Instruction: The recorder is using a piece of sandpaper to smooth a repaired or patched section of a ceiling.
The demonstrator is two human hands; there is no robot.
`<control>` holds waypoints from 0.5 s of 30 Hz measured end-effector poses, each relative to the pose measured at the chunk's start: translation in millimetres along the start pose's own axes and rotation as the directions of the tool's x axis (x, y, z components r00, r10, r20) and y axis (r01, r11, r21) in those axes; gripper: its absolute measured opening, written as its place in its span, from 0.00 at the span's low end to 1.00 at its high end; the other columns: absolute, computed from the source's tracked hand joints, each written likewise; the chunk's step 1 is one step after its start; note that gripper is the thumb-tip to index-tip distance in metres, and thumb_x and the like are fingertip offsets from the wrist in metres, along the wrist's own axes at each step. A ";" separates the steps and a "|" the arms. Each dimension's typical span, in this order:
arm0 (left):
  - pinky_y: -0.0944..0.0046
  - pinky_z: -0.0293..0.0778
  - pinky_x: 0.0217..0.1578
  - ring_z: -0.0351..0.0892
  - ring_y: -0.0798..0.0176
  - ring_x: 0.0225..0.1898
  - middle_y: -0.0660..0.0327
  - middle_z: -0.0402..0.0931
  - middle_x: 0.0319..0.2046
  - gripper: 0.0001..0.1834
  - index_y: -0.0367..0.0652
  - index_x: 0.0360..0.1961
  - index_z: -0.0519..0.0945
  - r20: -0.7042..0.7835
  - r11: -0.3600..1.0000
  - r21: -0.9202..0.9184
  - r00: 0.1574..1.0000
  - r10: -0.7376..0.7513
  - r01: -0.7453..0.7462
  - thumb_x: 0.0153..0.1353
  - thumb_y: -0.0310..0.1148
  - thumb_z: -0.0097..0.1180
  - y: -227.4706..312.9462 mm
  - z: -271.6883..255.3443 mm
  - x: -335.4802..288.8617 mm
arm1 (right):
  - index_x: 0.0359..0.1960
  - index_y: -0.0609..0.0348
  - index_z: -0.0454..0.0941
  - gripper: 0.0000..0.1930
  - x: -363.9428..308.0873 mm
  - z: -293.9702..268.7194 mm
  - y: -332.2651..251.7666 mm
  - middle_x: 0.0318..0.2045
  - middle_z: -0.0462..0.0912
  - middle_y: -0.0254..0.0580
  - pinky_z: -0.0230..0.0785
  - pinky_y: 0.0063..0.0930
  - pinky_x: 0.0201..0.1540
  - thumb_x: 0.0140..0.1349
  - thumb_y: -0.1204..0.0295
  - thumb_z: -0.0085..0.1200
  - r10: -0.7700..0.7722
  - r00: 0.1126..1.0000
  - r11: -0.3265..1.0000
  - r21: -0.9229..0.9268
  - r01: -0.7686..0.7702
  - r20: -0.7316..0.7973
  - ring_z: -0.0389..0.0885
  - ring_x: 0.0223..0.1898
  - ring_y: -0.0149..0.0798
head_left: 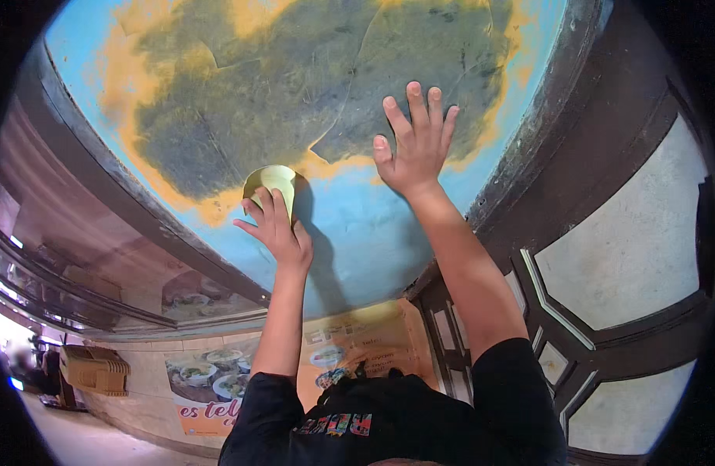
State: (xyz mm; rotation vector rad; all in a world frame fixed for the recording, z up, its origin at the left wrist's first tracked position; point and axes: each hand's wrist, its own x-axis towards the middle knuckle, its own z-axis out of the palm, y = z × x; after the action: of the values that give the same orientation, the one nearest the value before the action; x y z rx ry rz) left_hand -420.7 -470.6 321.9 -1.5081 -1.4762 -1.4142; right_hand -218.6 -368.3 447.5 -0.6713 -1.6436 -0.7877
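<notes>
A pale yellow curled sheet, which looks like sandpaper (pixel 273 175), rests against a blue surface (pixel 357 233) with a large worn patch of dark grey and orange. My left hand (pixel 278 231) has its fingers over this sheet and holds it at the patch's lower left edge. The sheet's upper rim bows outward and casts a shadow to the right. Farther right, my right hand (pixel 416 147) lies with fingers spread on the lower right of the dark patch (pixel 295 93), holding nothing. A small torn-looking orange edge (pixel 319 155) shows between the hands.
Dark frame edges (pixel 544 101) border the blue surface on both sides. At right stands a dark panelled piece with pale insets (pixel 629 233). Below left are a glass-fronted case (pixel 124 233), a food poster (pixel 210 380) and a stack of brown trays or boxes (pixel 95 370).
</notes>
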 end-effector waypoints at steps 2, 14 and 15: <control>0.32 0.17 0.62 0.33 0.39 0.72 0.50 0.51 0.70 0.37 0.36 0.67 0.57 -0.056 0.995 -0.012 0.993 -0.100 0.100 0.52 0.24 0.43 -7.3 -7.2 2.2 | 0.63 0.38 0.64 0.26 -2.0 -0.6 1.6 0.69 0.57 0.40 0.32 0.62 0.68 0.62 0.56 0.43 -0.001 1.000 1.000 -0.014 0.001 0.005 0.49 0.71 0.52; 0.32 0.17 0.63 0.34 0.40 0.72 0.50 0.50 0.70 0.37 0.36 0.67 0.58 -0.090 0.983 -0.054 0.980 -0.177 0.173 0.51 0.24 0.44 14.9 -4.7 2.0 | 0.64 0.39 0.64 0.26 -1.1 -12.6 17.8 0.69 0.58 0.40 0.33 0.62 0.67 0.63 0.55 0.42 -0.001 1.000 1.000 -0.023 0.001 0.002 0.50 0.70 0.52; 0.32 0.17 0.62 0.34 0.41 0.73 0.50 0.50 0.70 0.36 0.37 0.67 0.58 0.007 0.996 -0.005 0.996 -0.092 0.092 0.52 0.24 0.44 20.3 -4.6 0.4 | 0.64 0.39 0.64 0.26 0.1 -13.9 17.9 0.69 0.58 0.40 0.33 0.62 0.67 0.63 0.55 0.42 0.000 1.000 1.000 -0.016 0.000 0.000 0.50 0.70 0.52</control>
State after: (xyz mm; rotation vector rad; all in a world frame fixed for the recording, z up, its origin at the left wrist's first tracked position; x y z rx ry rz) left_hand -402.9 -479.0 328.7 -1.4669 -1.5648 -1.4684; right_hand -196.4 -368.3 452.1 -0.6820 -1.6390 -0.8019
